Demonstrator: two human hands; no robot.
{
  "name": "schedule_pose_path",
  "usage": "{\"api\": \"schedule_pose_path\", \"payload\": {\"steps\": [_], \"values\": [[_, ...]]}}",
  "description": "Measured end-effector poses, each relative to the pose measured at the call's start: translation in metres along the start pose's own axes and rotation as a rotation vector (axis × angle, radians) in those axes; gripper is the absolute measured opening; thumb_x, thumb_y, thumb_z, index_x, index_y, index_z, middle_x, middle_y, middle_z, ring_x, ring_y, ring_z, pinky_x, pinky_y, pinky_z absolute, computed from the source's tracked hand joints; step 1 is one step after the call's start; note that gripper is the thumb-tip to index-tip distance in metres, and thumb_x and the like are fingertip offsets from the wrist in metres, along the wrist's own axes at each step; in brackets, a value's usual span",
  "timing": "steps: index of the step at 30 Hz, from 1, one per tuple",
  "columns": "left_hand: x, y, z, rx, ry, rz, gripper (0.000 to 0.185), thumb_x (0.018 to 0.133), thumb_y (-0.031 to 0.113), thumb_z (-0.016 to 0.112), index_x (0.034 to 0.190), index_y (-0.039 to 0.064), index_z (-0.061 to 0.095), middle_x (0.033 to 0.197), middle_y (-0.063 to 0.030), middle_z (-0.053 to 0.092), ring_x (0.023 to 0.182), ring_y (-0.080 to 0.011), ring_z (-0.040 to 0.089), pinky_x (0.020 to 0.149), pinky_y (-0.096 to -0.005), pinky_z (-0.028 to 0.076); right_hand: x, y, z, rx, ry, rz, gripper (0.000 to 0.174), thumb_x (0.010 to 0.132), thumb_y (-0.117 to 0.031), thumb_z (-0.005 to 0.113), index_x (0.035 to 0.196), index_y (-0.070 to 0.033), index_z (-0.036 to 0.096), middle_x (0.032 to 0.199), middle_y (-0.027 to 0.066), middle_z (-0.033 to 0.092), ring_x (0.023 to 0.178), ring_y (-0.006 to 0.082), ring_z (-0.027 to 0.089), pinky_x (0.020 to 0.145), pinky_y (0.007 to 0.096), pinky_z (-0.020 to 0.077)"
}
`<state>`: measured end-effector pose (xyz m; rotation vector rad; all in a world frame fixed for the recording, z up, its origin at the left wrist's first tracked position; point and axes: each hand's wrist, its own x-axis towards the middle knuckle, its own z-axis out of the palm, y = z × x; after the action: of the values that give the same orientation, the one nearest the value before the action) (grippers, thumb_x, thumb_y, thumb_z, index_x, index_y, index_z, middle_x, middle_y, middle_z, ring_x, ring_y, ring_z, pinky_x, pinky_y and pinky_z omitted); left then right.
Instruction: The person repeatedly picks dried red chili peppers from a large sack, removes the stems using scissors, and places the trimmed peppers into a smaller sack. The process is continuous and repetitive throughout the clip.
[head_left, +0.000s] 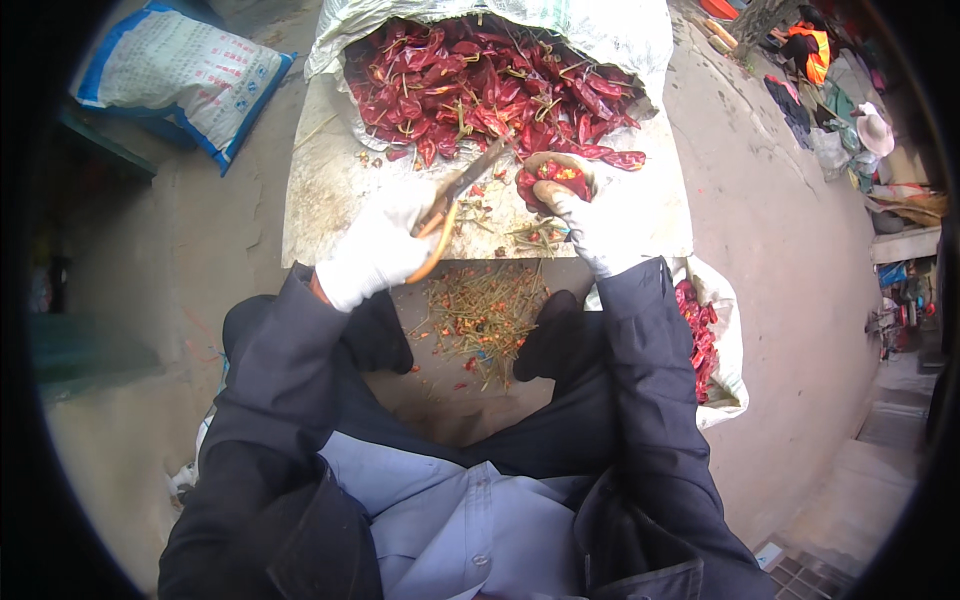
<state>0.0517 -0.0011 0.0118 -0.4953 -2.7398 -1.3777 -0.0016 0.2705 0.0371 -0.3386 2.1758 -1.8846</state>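
My left hand (379, 244), in a white work glove, grips scissors (478, 166) with orange handles. The dark blades slant up and right towards a heap of dried red chili peppers (487, 82), which spills from the mouth of a white woven sack (660, 45). In my gloved right hand (589, 225) is a small bunch of red chilies (559, 178), cut ends showing yellowish seeds. The blade tips lie left of this bunch, apart from it. Cut stems (541, 234) and seeds are scattered on the pale worn board (322, 195) beneath both hands.
Stem trimmings (480, 319) lie on the ground between my shoes. An open white sack (724, 360) with red chilies stands by my right leg. A blue-and-white printed bag (187, 71) lies at upper left. Far right, a person in an orange vest (814, 52) is near a tree trunk (757, 30).
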Motion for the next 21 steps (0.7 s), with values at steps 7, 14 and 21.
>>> {"api": "schedule_pose_path", "payload": {"steps": [7, 14, 21], "values": [[0.003, 0.037, -0.011, 0.158, -0.060, 0.113, 0.046, 0.087, 0.000, 0.067, 0.133, -0.001, 0.061, 0.098, -0.0231, 0.068, 0.087, -0.0364, 0.070, 0.078, -0.0362, 0.054, -0.002, -0.005, 0.005, -0.080, 0.140, -0.002, 0.031, 0.096, -0.014, 0.069, 0.124, -0.002, 0.066, 0.105, 0.0053, 0.074, 0.093, 0.0110, 0.068, 0.082, 0.0260, 0.0543], [0.003, 0.033, -0.010, 0.248, -0.102, 0.106, 0.045, 0.086, 0.002, 0.070, 0.130, 0.000, 0.063, 0.090, -0.0202, 0.066, 0.079, -0.0366, 0.067, 0.072, -0.0384, 0.054, 0.004, -0.002, 0.009, 0.047, 0.159, 0.002, 0.028, 0.092, -0.012, 0.070, 0.117, 0.000, 0.072, 0.100, 0.0058, 0.075, 0.090, 0.0121, 0.070, 0.083, 0.0279, 0.0560], [0.003, 0.030, -0.008, 0.301, -0.085, 0.123, 0.044, 0.086, 0.006, 0.071, 0.129, 0.002, 0.065, 0.081, -0.0196, 0.060, 0.073, -0.0362, 0.064, 0.066, -0.0391, 0.051, 0.004, 0.002, 0.008, -0.208, 0.204, -0.134, 0.027, 0.089, -0.013, 0.070, 0.114, -0.005, 0.074, 0.104, 0.0069, 0.075, 0.101, 0.0163, 0.069, 0.094, 0.0323, 0.0515]]}}
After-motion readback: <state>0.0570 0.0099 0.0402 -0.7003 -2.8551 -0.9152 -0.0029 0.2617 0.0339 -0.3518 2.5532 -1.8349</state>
